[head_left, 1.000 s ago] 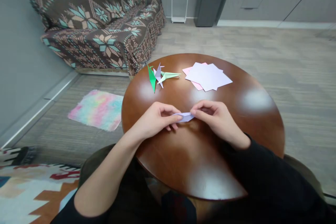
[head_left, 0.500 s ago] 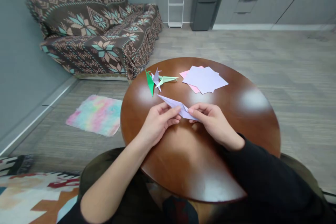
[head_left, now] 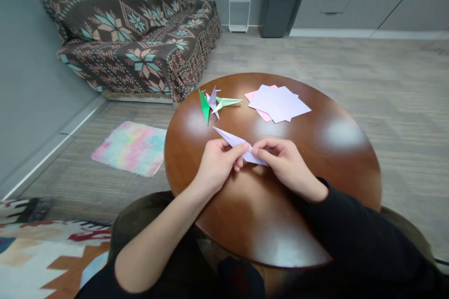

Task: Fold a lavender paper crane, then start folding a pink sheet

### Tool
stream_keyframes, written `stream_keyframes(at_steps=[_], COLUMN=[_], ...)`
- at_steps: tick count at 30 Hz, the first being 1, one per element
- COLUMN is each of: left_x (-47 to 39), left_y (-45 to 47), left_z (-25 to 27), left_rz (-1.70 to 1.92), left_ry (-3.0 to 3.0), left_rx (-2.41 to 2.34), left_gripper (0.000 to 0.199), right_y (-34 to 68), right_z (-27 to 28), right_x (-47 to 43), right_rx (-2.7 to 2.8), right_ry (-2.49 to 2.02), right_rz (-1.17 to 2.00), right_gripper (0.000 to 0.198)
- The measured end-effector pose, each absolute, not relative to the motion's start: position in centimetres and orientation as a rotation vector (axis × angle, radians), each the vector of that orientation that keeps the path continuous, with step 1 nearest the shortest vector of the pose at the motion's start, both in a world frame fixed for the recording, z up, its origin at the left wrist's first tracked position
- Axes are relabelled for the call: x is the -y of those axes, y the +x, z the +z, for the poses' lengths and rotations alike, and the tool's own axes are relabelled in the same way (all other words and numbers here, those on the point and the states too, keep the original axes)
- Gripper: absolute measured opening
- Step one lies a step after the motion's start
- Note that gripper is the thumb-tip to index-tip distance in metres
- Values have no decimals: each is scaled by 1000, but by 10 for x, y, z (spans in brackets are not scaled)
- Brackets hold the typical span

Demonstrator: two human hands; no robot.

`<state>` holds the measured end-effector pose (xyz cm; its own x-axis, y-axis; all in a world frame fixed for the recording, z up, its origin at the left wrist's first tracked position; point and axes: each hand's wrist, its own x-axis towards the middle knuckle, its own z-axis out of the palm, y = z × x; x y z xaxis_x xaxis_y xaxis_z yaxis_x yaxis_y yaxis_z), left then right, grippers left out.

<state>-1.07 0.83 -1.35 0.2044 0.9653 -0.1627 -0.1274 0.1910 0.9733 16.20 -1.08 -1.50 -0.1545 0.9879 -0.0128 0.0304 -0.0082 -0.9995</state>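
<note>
Pale glare patches the tabletop (head_left: 238,205) (several soft-edged pools) — room light even, frame corners blurred.

Gray striped flooring (head_left: 403,103) stretches beyond the far edge of a glossy, round brown table (head_left: 347,175) to pale gray cabinets (head_left: 368,4), a dark gray upright unit (head_left: 278,14) and a slim white rack (head_left: 239,29). Past the table's far left edge, a sofa (head_left: 115,56) draped in snowflake patterns stands against a blue-gray wall (head_left: 24,65); a fluffy pastel rug (head_left: 129,149) lies off its left edge.
</note>
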Motion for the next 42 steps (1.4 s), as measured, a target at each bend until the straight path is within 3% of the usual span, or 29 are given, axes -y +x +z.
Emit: stream_keyframes(at_steps=[23,42], left_x=[-10,-9], left_y=[-9,-13], left_z=[-15,-18], left_rz=[1165,1023], left_ry=[992,992], left_rx=[-1147,-914], left_gripper=[22,25], right_y=[157,160], right_z=[-15,-14], right_x=[16,14], right_rx=[1412,1349], right_ry=[-1190,-1178], right_rz=[1333,1374], right_gripper=[25,28])
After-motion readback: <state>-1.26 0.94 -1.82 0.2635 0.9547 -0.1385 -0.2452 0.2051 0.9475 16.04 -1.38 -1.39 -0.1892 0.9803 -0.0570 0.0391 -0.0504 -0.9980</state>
